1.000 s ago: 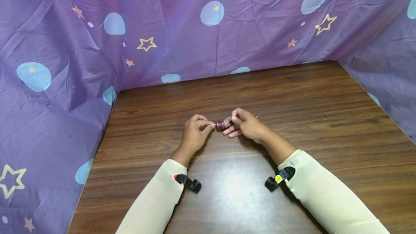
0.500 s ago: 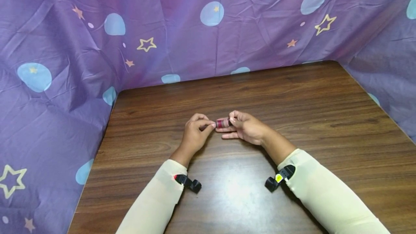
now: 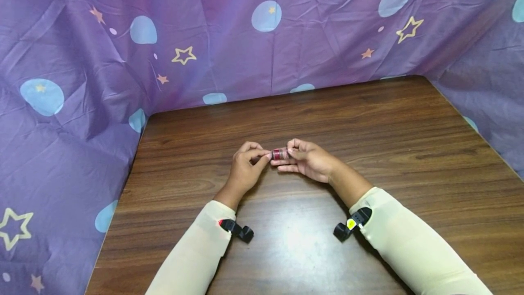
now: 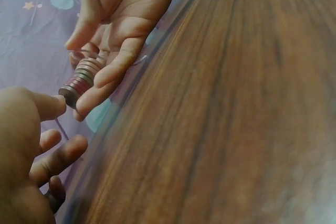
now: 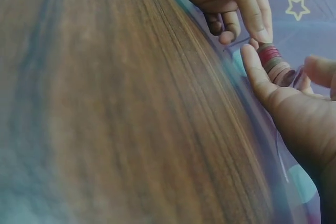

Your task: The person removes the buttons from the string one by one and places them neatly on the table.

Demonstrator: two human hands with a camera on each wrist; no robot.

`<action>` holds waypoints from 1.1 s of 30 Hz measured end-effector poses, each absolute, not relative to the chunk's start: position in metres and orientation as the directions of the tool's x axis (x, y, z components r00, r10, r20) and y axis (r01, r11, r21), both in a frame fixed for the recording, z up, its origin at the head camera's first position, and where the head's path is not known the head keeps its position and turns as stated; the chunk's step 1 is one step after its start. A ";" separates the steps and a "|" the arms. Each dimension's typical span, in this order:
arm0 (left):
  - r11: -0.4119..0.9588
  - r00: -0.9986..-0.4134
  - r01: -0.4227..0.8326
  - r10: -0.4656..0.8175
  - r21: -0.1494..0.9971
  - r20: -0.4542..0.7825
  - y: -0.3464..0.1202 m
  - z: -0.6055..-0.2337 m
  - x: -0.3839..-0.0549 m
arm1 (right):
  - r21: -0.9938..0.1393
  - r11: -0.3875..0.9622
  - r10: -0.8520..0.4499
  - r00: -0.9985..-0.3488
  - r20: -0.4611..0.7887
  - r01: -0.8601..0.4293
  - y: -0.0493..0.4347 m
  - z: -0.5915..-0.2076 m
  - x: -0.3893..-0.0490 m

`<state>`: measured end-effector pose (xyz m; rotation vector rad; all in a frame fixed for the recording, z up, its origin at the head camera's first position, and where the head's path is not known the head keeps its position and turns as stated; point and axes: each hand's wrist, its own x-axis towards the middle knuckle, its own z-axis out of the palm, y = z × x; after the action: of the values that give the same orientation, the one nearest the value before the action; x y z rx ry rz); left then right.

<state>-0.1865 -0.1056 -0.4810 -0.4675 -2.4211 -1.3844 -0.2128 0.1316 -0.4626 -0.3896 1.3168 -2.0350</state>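
In the head view, a short stack of flat round discs (image 3: 280, 154), red, pink and dark, lies sideways between both hands above the table. Thumb and forefinger of the left hand (image 3: 245, 163) pinch at its dark left end. The right hand (image 3: 314, 162) is palm up, thumb and forefinger pinching at the other end, its remaining fingers stretched under the stack. A thin cord (image 5: 282, 156) hangs below the right hand in the right wrist view. In the left wrist view, the disc edges (image 4: 81, 78) sit close together, and the left hand's lower fingers (image 4: 60, 161) are loosely bent.
The brown wood-grain table (image 3: 286, 117) spreads under both forearms. A purple curtain (image 3: 229, 35) with stars and blue spots hangs along its back and sides. Black wrist cameras (image 3: 237, 230) are strapped over the pale sleeves (image 3: 192, 249).
My right hand has moved slightly left and turned more palm up, its fingers sliding under the stack. The slanted discs now line up straight. My left hand stays nearly still.
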 end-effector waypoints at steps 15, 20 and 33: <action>0.421 -0.890 0.448 0.131 0.788 0.436 -0.105 -0.479 -0.184 | -0.918 -0.287 -0.528 -0.845 -0.085 0.272 0.125 -0.461 -0.211; 0.417 -0.894 0.440 0.121 0.796 0.431 -0.105 -0.478 -0.183 | -0.915 -0.281 -0.498 -0.859 -0.120 0.290 0.125 -0.461 -0.210; 0.404 -0.888 0.449 0.108 0.797 0.446 -0.105 -0.479 -0.184 | -0.925 -0.299 -0.432 -0.898 -0.088 0.234 0.123 -0.463 -0.210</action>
<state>-0.1841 -0.1051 -0.4793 -0.4833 -2.3413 -1.4792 -0.2098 0.1234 -0.4626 -0.2480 1.5425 -2.2298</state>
